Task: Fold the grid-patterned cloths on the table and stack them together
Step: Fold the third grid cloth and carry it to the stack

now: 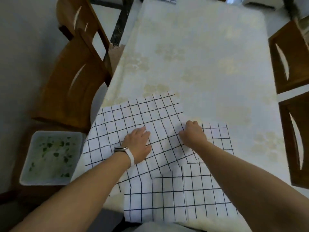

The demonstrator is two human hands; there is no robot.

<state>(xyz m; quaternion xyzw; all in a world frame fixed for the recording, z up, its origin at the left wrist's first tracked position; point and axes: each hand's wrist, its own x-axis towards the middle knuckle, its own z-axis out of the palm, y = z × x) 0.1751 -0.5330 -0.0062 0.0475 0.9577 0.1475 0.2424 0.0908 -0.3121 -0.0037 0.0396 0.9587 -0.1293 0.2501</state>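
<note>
Three white cloths with black grid lines lie overlapping at the near end of the table [200, 56]. The largest cloth [133, 118] is spread tilted at the left. A second cloth [217, 136] shows from under it at the right, and a third [175, 198] lies nearest me. My left hand [138, 144] rests flat, fingers apart, on the large cloth. My right hand [192, 134] is closed on that cloth's right edge. A folded grid cloth [164, 0] lies at the far end of the table.
Wooden chairs stand at the left [70, 77] and the right [291, 56]. A plastic tub [51, 158] with green leaves sits on a chair at the near left. The tablecloth is cream with faint flower prints.
</note>
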